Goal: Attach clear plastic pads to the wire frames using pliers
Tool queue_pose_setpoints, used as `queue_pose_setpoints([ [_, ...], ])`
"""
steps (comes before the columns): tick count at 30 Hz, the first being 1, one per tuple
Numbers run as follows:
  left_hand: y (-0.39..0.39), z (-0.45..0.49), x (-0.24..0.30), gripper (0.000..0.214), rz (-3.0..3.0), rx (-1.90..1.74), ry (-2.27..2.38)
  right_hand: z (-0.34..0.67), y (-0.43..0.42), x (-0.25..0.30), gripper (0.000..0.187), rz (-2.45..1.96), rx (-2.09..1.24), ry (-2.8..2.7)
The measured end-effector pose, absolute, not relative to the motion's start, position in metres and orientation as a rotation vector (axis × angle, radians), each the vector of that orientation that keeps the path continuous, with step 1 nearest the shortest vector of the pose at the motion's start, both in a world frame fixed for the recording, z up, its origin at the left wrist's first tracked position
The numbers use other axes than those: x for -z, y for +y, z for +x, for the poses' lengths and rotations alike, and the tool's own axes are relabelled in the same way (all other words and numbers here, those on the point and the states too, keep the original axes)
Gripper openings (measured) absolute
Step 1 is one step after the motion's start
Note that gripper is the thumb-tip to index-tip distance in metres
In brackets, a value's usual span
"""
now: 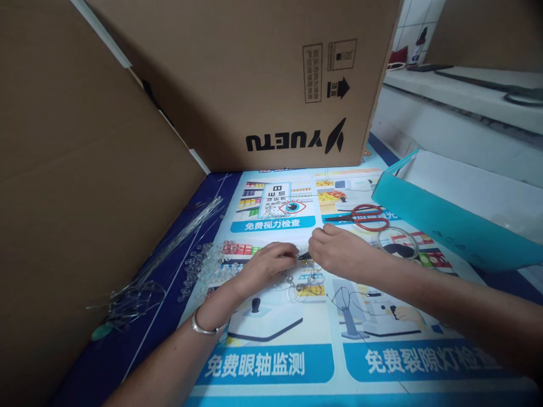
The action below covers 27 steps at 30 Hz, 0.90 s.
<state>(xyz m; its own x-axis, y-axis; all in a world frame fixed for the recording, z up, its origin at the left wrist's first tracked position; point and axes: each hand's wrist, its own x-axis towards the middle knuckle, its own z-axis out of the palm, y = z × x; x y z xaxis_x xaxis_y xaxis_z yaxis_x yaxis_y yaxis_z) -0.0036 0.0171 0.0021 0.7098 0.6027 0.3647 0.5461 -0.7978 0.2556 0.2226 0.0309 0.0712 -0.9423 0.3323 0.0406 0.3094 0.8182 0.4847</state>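
Observation:
My left hand point(267, 264) and my right hand point(335, 249) meet over a printed poster mat point(297, 362), fingertips pinched together. Between them is a small dark item point(304, 256); which hand grips it I cannot make out. Thin wire loops point(299, 284) lie on the mat just below the hands. A pile of small clear beads point(207, 265) lies to the left of my left hand. A silver bracelet point(206, 328) is on my left wrist.
A bundle of long thin wires point(169, 249) lies at the left beside a cardboard wall point(76, 186). A large cardboard box point(254, 79) stands behind. Red-handled scissors point(365, 216), a clear ring point(399, 240) and a teal paper bag point(445, 226) are at the right.

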Motion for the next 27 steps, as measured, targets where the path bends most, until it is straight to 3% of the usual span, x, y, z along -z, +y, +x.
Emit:
queue_pose_setpoints([
  [27, 0.0171, -0.0038, -0.0027, 0.019, 2.791, -0.667, 0.937, 0.2197, 0.0324, -0.0732, 0.005, 0.522, -0.786, 2.943],
])
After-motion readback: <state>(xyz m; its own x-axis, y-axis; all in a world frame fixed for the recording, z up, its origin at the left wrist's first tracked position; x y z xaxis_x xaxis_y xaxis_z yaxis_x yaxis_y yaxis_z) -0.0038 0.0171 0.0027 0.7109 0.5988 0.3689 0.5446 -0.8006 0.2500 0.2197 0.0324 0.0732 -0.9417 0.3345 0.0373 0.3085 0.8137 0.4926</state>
